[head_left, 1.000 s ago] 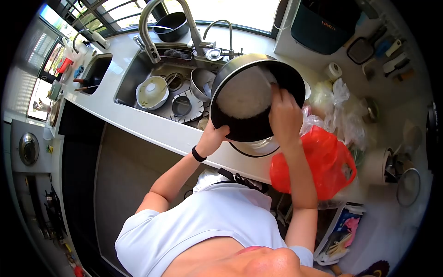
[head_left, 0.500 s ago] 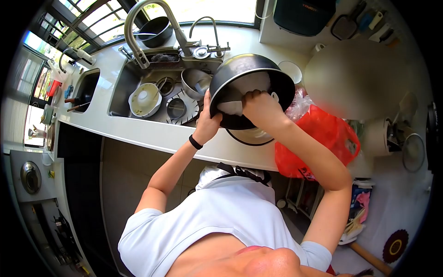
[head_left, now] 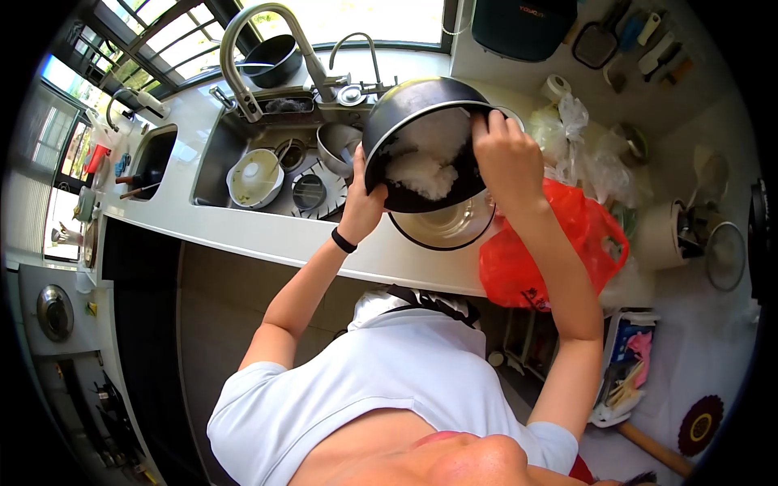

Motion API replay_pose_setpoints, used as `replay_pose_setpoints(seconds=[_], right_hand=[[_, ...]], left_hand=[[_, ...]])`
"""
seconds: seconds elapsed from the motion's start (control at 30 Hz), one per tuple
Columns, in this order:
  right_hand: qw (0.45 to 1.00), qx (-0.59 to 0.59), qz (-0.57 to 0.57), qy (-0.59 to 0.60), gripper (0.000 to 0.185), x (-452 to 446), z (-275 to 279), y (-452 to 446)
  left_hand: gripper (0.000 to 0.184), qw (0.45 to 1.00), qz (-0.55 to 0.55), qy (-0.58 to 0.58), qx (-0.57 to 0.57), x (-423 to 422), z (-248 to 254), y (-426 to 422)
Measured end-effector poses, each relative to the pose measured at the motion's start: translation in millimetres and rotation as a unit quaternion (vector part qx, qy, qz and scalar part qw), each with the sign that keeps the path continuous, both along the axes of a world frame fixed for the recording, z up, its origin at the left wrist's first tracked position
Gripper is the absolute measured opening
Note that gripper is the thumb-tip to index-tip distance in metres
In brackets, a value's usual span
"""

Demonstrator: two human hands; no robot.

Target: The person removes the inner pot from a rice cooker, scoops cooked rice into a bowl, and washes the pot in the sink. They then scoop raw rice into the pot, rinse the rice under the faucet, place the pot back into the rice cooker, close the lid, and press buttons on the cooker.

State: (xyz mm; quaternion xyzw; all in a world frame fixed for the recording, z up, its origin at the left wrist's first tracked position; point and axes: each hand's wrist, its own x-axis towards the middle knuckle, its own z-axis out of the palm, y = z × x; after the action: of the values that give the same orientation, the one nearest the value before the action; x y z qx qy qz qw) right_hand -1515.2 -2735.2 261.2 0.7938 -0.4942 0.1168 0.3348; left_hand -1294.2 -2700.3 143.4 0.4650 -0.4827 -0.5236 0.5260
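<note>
A dark round pot (head_left: pixel 421 93) is tilted in the air over the counter's front edge, its mouth turned towards me. Clumped white rice (head_left: pixel 425 174) lies against its inner wall. Wrapped round the pot's left rim is my left hand (head_left: pixel 365 202); a black band circles that wrist. My right hand (head_left: pixel 509 154) has its fingers bent over the right rim, and part of its grip is hidden. Partly covered by the pot, a round clear glass piece with a dark rim (head_left: pixel 450 231), a lid or a bowl, rests on the counter below.
Left of the pot, the sink (head_left: pixel 215 166) holds a lidded white pot (head_left: pixel 254 176) and a metal bowl (head_left: pixel 332 146). A tall faucet (head_left: pixel 279 12) arches above. To the right are a red plastic bag (head_left: pixel 559 251) and clear bags (head_left: pixel 567 125). Behind the sink stands another black pot (head_left: pixel 279 61).
My right hand has come out of the pot's inside and moved right to its rim. The rice now shows more fully. The pot has shifted slightly up and left in view.
</note>
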Motion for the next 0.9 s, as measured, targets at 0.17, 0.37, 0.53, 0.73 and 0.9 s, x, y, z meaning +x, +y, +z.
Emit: replay_pose_setpoints(seconds=[0.17, 0.37, 0.53, 0.73, 0.9], right_hand=[[0.995, 0.08, 0.065, -0.017, 0.009, 7.2, -20.1, 1.4], [0.978, 0.141, 0.149, -0.026, 0.009, 3.2, -44.2, -6.3], [0.975, 0.169, 0.141, 0.035, 0.022, -3.7, -71.8, 2.6], [0.997, 0.051, 0.045, 0.043, 0.012, -22.3, -31.8, 36.8], [0.996, -0.06, -0.066, 0.024, 0.014, -13.0, -6.7, 8.6]], left_hand=[[0.086, 0.978, 0.025, -0.129, -0.163, 2.0, -5.8, -0.4], [0.087, 0.956, 0.059, -0.186, -0.217, -3.7, 6.8, -2.3], [0.086, 0.965, 0.067, -0.164, -0.192, -6.8, -10.9, -9.6], [0.085, 0.953, 0.076, -0.187, -0.226, -3.6, -5.9, -14.2], [0.082, 0.982, 0.051, -0.102, -0.147, -5.7, 0.4, -18.6]])
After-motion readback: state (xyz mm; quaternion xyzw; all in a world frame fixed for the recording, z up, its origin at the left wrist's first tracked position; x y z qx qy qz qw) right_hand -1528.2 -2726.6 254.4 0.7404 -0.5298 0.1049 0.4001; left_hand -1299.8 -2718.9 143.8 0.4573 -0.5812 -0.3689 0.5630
